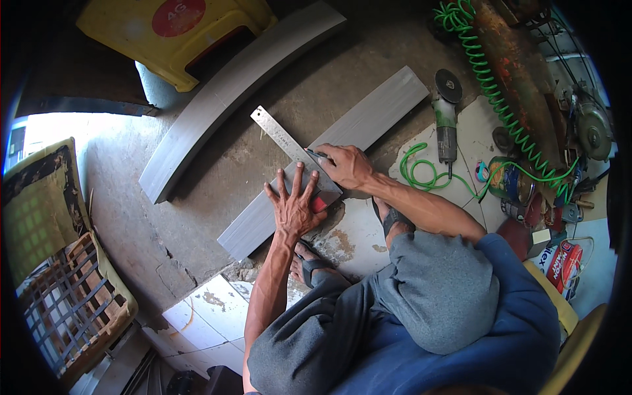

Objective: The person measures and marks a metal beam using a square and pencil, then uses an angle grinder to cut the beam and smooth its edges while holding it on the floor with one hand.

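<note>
Here, in the head view, a grey plank [368, 118] is being kept flat on the concrete floor [217, 178], running diagonally from lower left to upper right; a steel square [289, 141] is being pressed across it by the left hand [296, 204], whose fingers are spread wide apart on the plank and the square's stock; the right hand [347, 166] is being held just beside the blade, fingers pinched together on a small marking tool that is too small to identify; a second grey plank [230, 92] is lying well apart, up left; an angle grinder [446, 118] and a green coiled hose [487, 85] are resting to the right; a yellow stool [178, 33] is standing at the top.
</note>
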The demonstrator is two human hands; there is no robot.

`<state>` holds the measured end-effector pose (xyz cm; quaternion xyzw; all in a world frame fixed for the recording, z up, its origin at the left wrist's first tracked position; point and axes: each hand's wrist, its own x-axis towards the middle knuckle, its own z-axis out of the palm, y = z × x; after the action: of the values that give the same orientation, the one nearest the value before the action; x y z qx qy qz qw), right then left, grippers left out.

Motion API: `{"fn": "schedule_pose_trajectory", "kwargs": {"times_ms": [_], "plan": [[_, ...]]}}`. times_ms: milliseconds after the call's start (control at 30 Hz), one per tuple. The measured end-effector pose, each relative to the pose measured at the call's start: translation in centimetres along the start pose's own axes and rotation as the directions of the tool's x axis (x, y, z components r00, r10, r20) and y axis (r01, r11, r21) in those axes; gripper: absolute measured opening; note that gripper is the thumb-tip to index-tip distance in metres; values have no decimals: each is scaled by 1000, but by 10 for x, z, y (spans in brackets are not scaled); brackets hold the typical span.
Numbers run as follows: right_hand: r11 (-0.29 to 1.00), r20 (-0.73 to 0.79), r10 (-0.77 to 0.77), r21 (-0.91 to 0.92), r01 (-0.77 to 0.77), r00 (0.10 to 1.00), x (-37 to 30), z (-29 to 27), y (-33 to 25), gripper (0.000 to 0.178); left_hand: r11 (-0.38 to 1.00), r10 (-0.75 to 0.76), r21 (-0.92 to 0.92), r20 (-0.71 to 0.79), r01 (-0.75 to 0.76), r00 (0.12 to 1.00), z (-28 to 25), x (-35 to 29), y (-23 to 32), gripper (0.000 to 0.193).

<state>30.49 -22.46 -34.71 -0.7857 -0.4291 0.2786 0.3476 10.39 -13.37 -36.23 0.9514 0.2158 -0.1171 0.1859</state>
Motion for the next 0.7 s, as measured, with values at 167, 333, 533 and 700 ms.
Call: {"fn": "schedule_pose_trajectory", "kwargs": {"times_ms": [167, 333, 533, 700], "plan": [[999, -10, 25, 39, -24, 1000, -3, -3, 2, 27, 1000, 18, -2, 2, -18, 1000, -5, 3, 0, 114], [999, -61, -34, 2, 35, 998, -7, -1, 6, 27, 1000, 14, -1, -27, -14, 1000, -5, 3, 1, 115], [991, -120, -123, -69, 116, 985, -6, 10, 4, 27, 1000, 9, -19, -48, -10, 999, -7, 2, 3, 114], [979, -112, -169, -133, 154, 979, -6, 14, 1, 27, 999, -4, -38, -48, 3, 999, -10, 1, 5, 112]]}}
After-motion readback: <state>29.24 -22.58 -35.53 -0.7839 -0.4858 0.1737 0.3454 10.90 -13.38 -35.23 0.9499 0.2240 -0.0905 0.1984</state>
